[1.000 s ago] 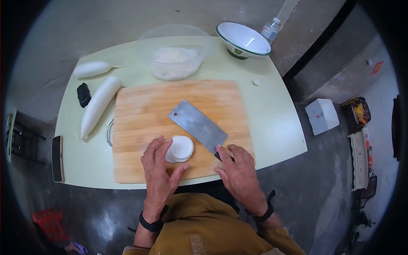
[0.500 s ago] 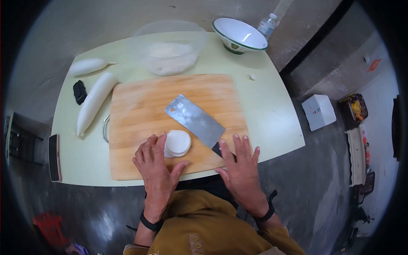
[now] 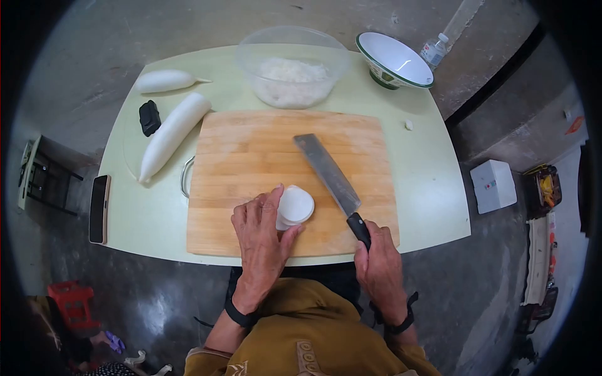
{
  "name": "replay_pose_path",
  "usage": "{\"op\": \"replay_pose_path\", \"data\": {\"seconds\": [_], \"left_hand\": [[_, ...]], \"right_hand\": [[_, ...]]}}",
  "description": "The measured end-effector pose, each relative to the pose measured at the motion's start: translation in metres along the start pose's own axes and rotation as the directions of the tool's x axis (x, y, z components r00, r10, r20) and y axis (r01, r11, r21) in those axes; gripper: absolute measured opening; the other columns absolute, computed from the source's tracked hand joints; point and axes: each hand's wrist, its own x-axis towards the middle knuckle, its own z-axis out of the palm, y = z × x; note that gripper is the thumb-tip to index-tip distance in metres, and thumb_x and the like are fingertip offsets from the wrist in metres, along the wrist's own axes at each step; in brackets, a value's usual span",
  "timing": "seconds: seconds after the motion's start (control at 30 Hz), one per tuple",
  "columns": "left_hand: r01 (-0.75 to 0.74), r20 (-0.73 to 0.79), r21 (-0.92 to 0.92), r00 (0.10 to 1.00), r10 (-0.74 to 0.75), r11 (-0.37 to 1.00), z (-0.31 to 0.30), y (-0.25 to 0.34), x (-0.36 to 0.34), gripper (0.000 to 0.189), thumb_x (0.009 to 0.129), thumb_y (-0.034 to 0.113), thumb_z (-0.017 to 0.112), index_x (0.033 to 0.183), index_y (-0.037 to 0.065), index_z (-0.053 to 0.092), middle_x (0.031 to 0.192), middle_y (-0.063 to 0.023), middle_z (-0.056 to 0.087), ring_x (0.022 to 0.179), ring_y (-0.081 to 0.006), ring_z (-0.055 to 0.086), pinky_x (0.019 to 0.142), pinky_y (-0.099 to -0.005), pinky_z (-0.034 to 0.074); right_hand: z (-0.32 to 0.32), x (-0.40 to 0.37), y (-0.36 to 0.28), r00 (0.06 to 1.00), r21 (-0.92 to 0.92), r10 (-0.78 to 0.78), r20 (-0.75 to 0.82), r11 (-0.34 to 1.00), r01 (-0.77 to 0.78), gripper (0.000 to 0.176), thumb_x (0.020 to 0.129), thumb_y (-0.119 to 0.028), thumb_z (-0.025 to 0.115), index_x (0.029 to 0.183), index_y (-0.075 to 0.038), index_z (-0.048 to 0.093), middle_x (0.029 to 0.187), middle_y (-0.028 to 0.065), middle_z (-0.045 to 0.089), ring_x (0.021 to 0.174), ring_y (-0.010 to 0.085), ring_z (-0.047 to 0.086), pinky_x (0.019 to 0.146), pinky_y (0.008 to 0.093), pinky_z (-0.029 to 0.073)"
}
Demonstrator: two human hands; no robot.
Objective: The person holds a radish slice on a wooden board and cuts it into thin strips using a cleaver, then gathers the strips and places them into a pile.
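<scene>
My right hand [image 3: 380, 257] is wrapped round the black handle of a cleaver [image 3: 327, 174]. The blade is tilted partly on edge and points away from me to the left, over the wooden cutting board [image 3: 244, 147]. On the near part of the board rests a small stack of round white radish slices [image 3: 296, 205]. My left hand [image 3: 260, 229] grips the stack from its left side, thumb at the near edge and fingers at the far left. To the left of the board lie a long peeled white radish [image 3: 174, 139] and a smaller one [image 3: 166, 81].
Behind the board stands a clear plastic bowl [image 3: 276, 47] with white shreds [image 3: 293, 78]. A green-rimmed bowl [image 3: 395, 59] and a water bottle [image 3: 434, 51] are at the back right. A phone [image 3: 99, 210] and a black object [image 3: 149, 118] lie left; a white scrap [image 3: 409, 125] lies right.
My right hand has closed on the cleaver's handle and turned the blade up from lying flat. My left fingers have closed in on the slices. The view has shifted.
</scene>
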Motion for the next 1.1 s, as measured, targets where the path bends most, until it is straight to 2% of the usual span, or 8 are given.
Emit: {"op": "replay_pose_path", "data": {"seconds": [0.17,0.23,0.27,0.4,0.6,0.7,0.83,1.1], "left_hand": [[-0.024,0.003,-0.067,1.0,0.024,0.997,-0.002,0.001,0.009,0.083,0.065,0.01,0.082,0.138,0.008,0.044,0.119,-0.0167,0.052,0.104,-0.0335,0.044,0.092,-0.0426,0.036],[-0.021,0.022,-0.09,0.999,0.024,0.996,-0.003,-0.001,0.009,0.082,0.065,0.009,0.081,0.138,0.007,0.044,0.119,-0.0178,0.053,0.104,-0.034,0.045,0.093,-0.0425,0.036],[-0.023,0.019,-0.091,1.0,0.025,0.996,-0.002,-0.002,0.009,0.082,0.065,0.009,0.081,0.138,0.007,0.044,0.119,-0.0178,0.053,0.104,-0.034,0.045,0.093,-0.0425,0.036],[-0.069,0.002,-0.114,0.998,0.07,0.991,0.0,-0.005,0.008,0.081,0.065,0.008,0.08,0.137,0.005,0.044,0.121,-0.0173,0.053,0.103,-0.0331,0.047,0.092,-0.0421,0.037],[-0.084,-0.036,-0.138,0.996,0.08,0.987,-0.002,-0.008,0.006,0.078,0.065,0.006,0.08,0.135,0.004,0.046,0.122,-0.0161,0.054,0.103,-0.0325,0.049,0.091,-0.0415,0.039],[-0.075,-0.037,-0.155,0.997,0.07,0.985,-0.001,-0.01,0.005,0.076,0.065,0.005,0.08,0.134,0.004,0.048,0.121,-0.0163,0.055,0.103,-0.0324,0.049,0.09,-0.0411,0.041],[-0.072,-0.027,-0.156,0.997,0.069,0.985,-0.002,-0.011,0.005,0.073,0.064,0.004,0.08,0.131,0.004,0.05,0.12,-0.0165,0.055,0.103,-0.0326,0.049,0.09,-0.0406,0.042],[-0.066,-0.006,-0.145,0.998,0.066,0.987,-0.006,-0.008,0.007,0.073,0.064,0.005,0.081,0.131,0.005,0.049,0.12,-0.0171,0.055,0.103,-0.033,0.049,0.09,-0.0407,0.041]], "right_hand": [[0.001,0.01,0.005,0.988,0.283,0.074,-0.132,0.958,-0.034,0.03,0.087,-0.004,0.06,0.115,0.004,0.054,0.09,0.0192,0.059,0.073,0.0294,0.062,0.062,0.0365,0.05],[-0.01,0.01,-0.003,0.962,0.465,0.258,0.088,0.844,-0.269,0.028,0.09,-0.007,0.061,0.115,0.004,0.057,0.092,0.0196,0.064,0.08,0.0254,0.066,0.069,0.033,0.051],[-0.005,0.008,0.0,0.982,0.492,0.18,0.057,0.851,-0.184,0.03,0.09,-0.009,0.062,0.117,0.004,0.057,0.096,0.0193,0.066,0.083,0.0241,0.067,0.073,0.0314,0.052],[-0.003,0.011,-0.003,0.998,0.512,-0.017,0.066,0.859,-0.019,0.031,0.09,-0.007,0.061,0.118,0.004,0.058,0.103,0.0194,0.067,0.088,0.0246,0.067,0.075,0.0303,0.052],[-0.002,0.013,-0.002,0.998,0.518,0.067,0.005,0.853,-0.06,0.029,0.089,-0.006,0.06,0.116,0.004,0.059,0.098,0.0172,0.067,0.082,0.0235,0.066,0.073,0.029,0.051],[-0.006,0.014,-0.004,0.995,0.53,0.069,0.075,0.842,-0.099,0.029,0.089,-0.006,0.061,0.116,0.004,0.059,0.096,0.0169,0.067,0.078,0.0233,0.065,0.072,0.0289,0.051],[0.001,0.012,-0.008,0.997,0.5,-0.073,0.027,0.865,0.05,0.029,0.089,-0.005,0.06,0.116,0.004,0.059,0.098,0.0178,0.067,0.079,0.0229,0.065,0.072,0.0289,0.051],[-0.006,0.013,-0.009,0.979,0.518,0.13,0.156,0.833,-0.193,0.028,0.088,-0.005,0.061,0.115,0.005,0.059,0.1,0.0198,0.067,0.087,0.0283,0.068,0.076,0.0325,0.053]]}}
